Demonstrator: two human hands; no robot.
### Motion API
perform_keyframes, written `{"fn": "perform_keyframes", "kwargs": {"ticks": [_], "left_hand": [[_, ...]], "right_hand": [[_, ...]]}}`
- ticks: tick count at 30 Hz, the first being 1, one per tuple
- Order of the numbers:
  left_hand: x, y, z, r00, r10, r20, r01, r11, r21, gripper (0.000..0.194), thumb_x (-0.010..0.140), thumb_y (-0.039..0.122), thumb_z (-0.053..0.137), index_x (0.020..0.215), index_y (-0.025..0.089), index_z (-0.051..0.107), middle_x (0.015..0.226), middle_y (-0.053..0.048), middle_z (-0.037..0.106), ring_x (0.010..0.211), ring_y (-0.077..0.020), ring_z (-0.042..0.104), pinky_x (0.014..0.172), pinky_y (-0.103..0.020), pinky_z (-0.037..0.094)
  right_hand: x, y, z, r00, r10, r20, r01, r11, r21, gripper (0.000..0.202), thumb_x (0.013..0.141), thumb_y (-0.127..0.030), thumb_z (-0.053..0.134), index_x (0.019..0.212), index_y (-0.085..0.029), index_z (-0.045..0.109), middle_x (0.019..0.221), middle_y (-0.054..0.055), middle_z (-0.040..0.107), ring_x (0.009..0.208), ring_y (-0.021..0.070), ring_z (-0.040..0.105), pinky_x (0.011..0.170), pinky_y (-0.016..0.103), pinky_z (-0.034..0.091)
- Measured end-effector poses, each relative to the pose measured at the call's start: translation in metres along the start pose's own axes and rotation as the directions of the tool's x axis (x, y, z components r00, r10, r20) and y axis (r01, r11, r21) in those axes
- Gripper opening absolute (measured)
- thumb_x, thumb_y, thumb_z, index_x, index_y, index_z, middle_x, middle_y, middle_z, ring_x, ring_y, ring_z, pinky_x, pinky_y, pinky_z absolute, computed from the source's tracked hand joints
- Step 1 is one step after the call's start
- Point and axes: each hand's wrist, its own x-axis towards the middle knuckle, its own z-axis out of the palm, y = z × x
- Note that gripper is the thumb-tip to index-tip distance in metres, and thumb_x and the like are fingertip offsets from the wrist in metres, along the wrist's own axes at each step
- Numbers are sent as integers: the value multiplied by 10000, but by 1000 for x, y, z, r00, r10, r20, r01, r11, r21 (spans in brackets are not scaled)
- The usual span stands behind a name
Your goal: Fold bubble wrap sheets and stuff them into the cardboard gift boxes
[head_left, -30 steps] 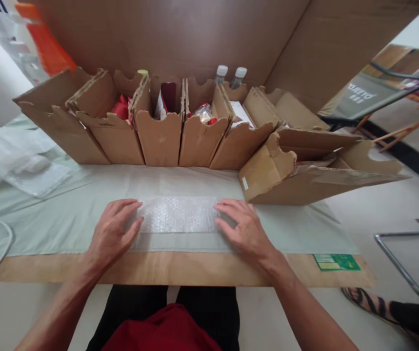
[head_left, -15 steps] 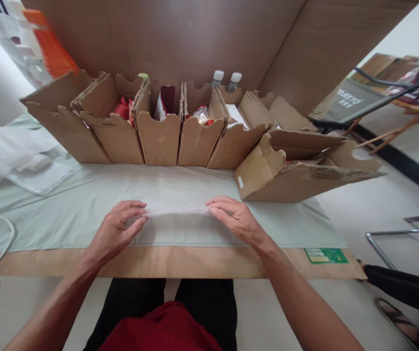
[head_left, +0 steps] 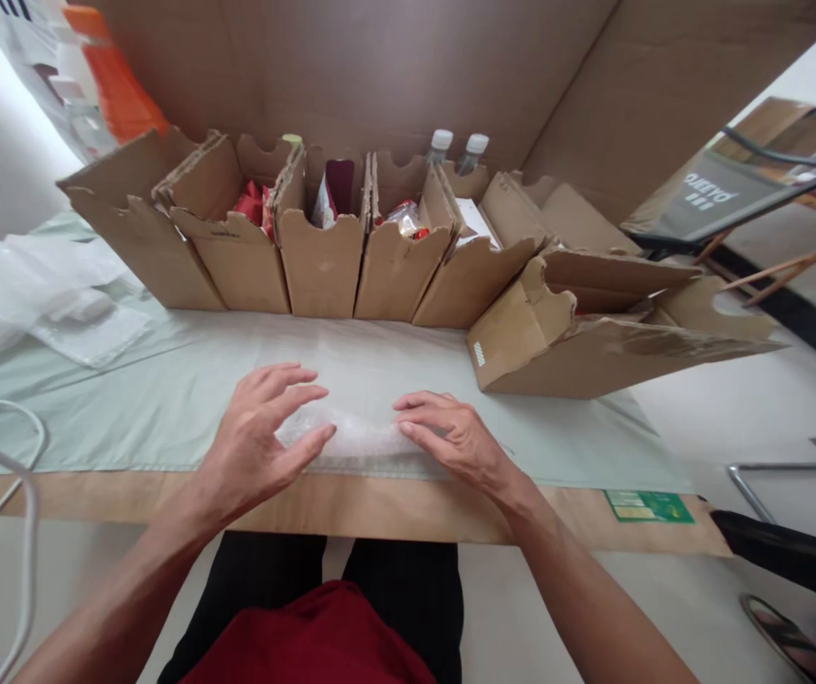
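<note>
A strip of clear bubble wrap point(head_left: 361, 438) lies across the pale green cloth point(head_left: 237, 342) near the table's front edge. Over its left end is my left hand point(head_left: 265, 432), thumb and fingers spread apart, gripping nothing. At the right end, my right hand point(head_left: 457, 437) has its thumb and fingertips at the wrap, the fingers slightly apart; whether they pinch it is hard to tell. More crumpled clear wrap point(head_left: 44, 294) is heaped at the left of the cloth.
A row of open cardboard bins point(head_left: 322, 275) holding packets stands behind the hands. Another cardboard bin point(head_left: 557, 351) sits angled at the right. White cable point(head_left: 29, 475) hangs at the left edge. A person's dark-clad leg point(head_left: 785, 556) shows at lower right.
My left hand has opened wider and come off the wrap's left end. The strip now lies lower and looks looser. The view has shifted slightly.
</note>
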Motion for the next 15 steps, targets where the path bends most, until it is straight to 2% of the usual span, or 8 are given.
{"fn": "perform_keyframes", "kwargs": {"ticks": [2,5,8,10,13,15], "left_hand": [[3,2,9,992,68,107,-71,997,28,240,926,340,674,1115,197,711,1167,-106,750,1113,-308,684,974,-512,515],[1,2,24,958,97,271,-105,994,17,228,914,286,679,1118,195,722,1087,-89,775,993,-292,715,908,-490,535],[-4,2,32,927,37,373,-39,999,-2,215,917,245,647,1104,193,739,1065,-90,780,968,-291,720,871,-468,546],[-5,2,32,901,-11,433,31,999,-40,242,918,329,661,1096,191,749,1038,-88,783,967,-297,717,858,-460,550],[-2,1,32,874,-88,477,158,981,-109,343,933,477,633,1105,205,753,1050,-74,785,996,-282,711,874,-433,549],[-2,-2,34,867,-111,487,198,971,-131,323,957,460,590,1098,219,752,1064,-64,784,1008,-261,706,886,-416,545]], "right_hand": [[0,-1,2,999,-10,32,10,1000,-1,222,958,-293,589,870,-242,787,1116,58,776,1051,242,706,987,433,444],[-2,-5,4,997,48,64,-56,989,136,238,960,-292,585,828,-227,772,1064,47,776,995,214,700,939,374,464],[-4,-9,6,978,175,111,-201,933,300,252,963,-310,581,812,-215,760,1019,32,775,925,186,684,854,314,474],[-4,-9,7,960,240,144,-277,888,366,258,961,-341,582,841,-211,770,1005,30,779,897,183,670,819,305,467],[-4,-6,8,941,259,216,-330,840,432,257,939,-379,607,857,-211,783,990,33,781,886,188,662,805,310,462],[-5,-4,8,940,236,247,-329,823,464,236,919,-378,635,835,-213,781,1010,38,784,920,196,670,834,320,468]]}}
